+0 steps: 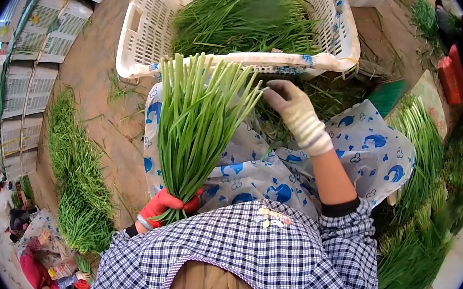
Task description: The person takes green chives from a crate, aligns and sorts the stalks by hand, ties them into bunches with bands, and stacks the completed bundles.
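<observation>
My left hand [167,207], in a red glove, is wrapped round the lower, leafy end of a green stalk bunch [197,123]. The bunch fans upward, its pale cut ends at the top. My right hand [293,107], in a whitish striped glove, is at the right of those ends, its fingertips pressed together near the outermost stalk. Whether anything is between them is too small to tell. Beneath both hands, a clear plastic apron with blue prints [280,191] covers my lap. Just beyond the bunch stands a white crate [131,47] holding loose greens [251,21].
A long pile of greens [76,178] lies on the floor at left. More bundles [406,267] lie at right, near a red object [457,79] and a green board [386,98]. Stacked crates [24,86] line the far left. Another person [35,265] is at lower left.
</observation>
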`<action>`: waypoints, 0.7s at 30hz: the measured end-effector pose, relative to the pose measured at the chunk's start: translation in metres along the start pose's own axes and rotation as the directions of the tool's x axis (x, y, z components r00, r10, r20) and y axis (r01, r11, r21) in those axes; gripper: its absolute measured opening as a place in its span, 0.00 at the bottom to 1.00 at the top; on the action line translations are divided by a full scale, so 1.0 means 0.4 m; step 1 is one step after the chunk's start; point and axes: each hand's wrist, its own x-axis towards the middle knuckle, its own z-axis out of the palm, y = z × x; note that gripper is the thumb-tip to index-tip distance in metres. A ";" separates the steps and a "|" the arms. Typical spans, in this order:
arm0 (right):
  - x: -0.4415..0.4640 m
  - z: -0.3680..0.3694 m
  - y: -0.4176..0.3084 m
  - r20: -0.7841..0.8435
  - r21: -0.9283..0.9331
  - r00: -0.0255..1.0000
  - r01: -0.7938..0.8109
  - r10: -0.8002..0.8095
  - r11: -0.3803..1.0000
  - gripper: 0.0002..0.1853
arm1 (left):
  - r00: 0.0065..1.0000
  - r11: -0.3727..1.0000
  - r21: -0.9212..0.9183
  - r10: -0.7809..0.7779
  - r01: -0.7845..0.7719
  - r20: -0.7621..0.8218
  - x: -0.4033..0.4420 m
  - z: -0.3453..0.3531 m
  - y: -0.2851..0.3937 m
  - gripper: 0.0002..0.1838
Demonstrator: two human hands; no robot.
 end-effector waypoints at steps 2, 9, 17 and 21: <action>0.053 0.014 0.020 0.009 -0.074 1.000 0.025 -0.024 0.997 0.17 | 1.000 0.997 0.077 0.019 -0.018 -0.007 0.001 -0.003 0.000 0.32; 0.063 -0.058 0.051 -0.092 0.521 0.915 -0.293 0.394 0.802 0.14 | 1.000 1.000 -0.006 -0.001 0.001 0.025 0.005 -0.019 -0.015 0.32; 0.008 0.086 -0.045 0.142 0.474 0.974 -0.222 0.175 0.852 0.20 | 0.999 0.997 0.068 -0.036 0.033 0.036 0.013 -0.025 -0.007 0.33; -0.003 0.062 -0.054 -0.041 0.576 0.996 -0.038 0.075 0.816 0.17 | 0.996 0.999 0.034 -0.026 0.023 0.085 0.020 -0.038 -0.016 0.33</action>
